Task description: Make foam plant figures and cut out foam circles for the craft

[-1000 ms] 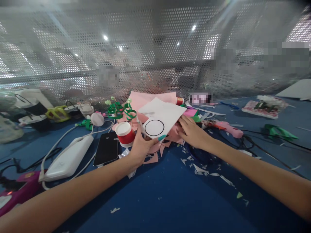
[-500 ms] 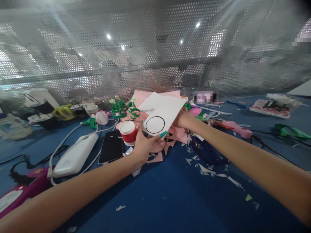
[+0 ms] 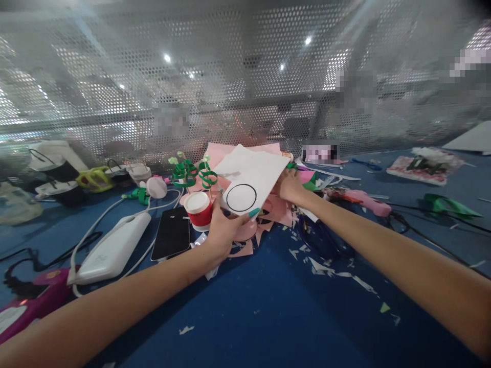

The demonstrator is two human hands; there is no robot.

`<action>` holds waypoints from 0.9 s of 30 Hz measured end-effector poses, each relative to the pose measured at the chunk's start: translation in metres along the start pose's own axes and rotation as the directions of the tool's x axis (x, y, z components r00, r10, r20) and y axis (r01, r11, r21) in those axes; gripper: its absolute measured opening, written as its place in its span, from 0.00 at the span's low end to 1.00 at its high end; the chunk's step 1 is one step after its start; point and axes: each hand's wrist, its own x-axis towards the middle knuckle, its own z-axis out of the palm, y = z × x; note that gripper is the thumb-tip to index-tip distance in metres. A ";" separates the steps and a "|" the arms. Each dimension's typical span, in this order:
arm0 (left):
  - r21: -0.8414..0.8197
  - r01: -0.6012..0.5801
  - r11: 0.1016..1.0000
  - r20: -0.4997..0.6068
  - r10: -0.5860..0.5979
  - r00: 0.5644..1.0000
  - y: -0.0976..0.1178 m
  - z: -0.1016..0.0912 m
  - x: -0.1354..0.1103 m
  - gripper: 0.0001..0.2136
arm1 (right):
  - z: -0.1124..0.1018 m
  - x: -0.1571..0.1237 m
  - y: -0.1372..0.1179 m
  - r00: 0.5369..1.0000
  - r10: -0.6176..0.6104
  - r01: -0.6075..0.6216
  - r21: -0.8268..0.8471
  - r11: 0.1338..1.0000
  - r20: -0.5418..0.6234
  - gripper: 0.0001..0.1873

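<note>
A white sheet of paper with a black circle drawn near its front corner lies tilted over pink paper. My left hand is closed on the sheet's near edge, its thumb with a teal nail on top and the other fingers mostly hidden. Beyond the sheet's right edge, my right hand reaches into the paper pile; its fingertips are hidden, so what it holds does not show. Right beside my left hand stands a red and white cup with green paper spirals on stems. Pink paper scraps lie under and around the sheet.
Left of the cup lie a black phone, a white power bank with cables and a magenta power strip. To the right are dark blue-handled scissors, a pink glue gun and white scraps. A perforated metal screen rises behind.
The view has shifted slightly, moving everything a little to the left. My left hand keeps its hold on the white sheet, and my right hand stays at the pile by its right edge.
</note>
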 end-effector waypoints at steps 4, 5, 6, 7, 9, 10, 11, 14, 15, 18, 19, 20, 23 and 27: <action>0.006 -0.014 1.000 0.004 0.014 1.000 0.000 0.000 0.000 0.49 | -0.007 -0.005 -0.008 0.989 0.142 -0.140 0.045 0.989 -0.034 0.22; 0.006 -0.010 1.000 -0.001 0.010 1.000 0.000 0.000 0.000 0.49 | -0.010 -0.007 -0.010 0.985 0.164 -0.161 0.060 0.985 -0.045 0.21; 0.007 -0.007 1.000 -0.005 0.007 1.000 0.000 0.000 -0.001 0.49 | -0.013 -0.008 -0.010 0.982 0.182 -0.177 0.076 0.981 -0.059 0.20; 0.008 -0.007 1.000 -0.006 0.007 1.000 0.000 0.000 -0.001 0.49 | -0.016 -0.009 -0.010 0.978 0.195 -0.188 0.092 0.978 -0.073 0.19; 0.011 -0.011 1.000 -0.005 0.011 1.000 0.000 0.000 -0.001 0.49 | -0.024 -0.011 -0.006 0.971 0.217 -0.205 0.121 0.971 -0.100 0.19; 0.013 -0.019 1.000 -0.002 0.019 1.000 0.000 0.000 -0.001 0.48 | -0.028 -0.011 -0.003 0.967 0.230 -0.215 0.133 0.968 -0.111 0.20; 0.016 -0.031 0.999 -0.002 0.031 1.000 -0.001 0.000 -0.001 0.48 | -0.032 -0.012 0.000 0.962 0.245 -0.228 0.142 0.963 -0.120 0.20; 0.024 -0.064 0.998 -0.004 0.064 0.998 -0.002 0.000 -0.001 0.46 | -0.037 -0.013 0.007 0.957 0.258 -0.236 0.156 0.959 -0.136 0.20; 0.021 -0.068 0.997 -0.004 0.068 0.998 -0.003 -0.001 0.000 0.46 | -0.037 -0.014 0.007 0.961 0.241 -0.219 0.155 0.963 -0.136 0.19; 0.007 -0.068 0.998 -0.008 0.068 0.998 -0.005 -0.002 0.001 0.47 | -0.033 -0.019 0.001 0.985 0.133 -0.115 0.148 0.982 -0.114 0.18; 0.000 -0.070 0.998 -0.009 0.070 0.997 -0.005 -0.002 0.001 0.47 | -0.032 -0.021 -0.003 0.990 0.096 -0.080 0.149 0.986 -0.103 0.19; -0.009 -0.073 0.997 -0.009 0.073 0.997 -0.005 -0.002 0.001 0.46 | -0.030 -0.023 -0.008 0.993 0.066 -0.051 0.153 0.987 -0.094 0.20; -0.049 -0.080 0.996 -0.004 0.080 0.997 -0.003 -0.001 0.001 0.46 | -0.028 -0.026 -0.025 0.996 -0.003 0.018 0.176 0.984 -0.085 0.25; -0.055 -0.106 0.993 0.008 0.107 0.994 0.000 0.001 -0.001 0.48 | -0.021 -0.022 -0.051 0.987 -0.154 0.161 0.263 0.951 -0.049 0.22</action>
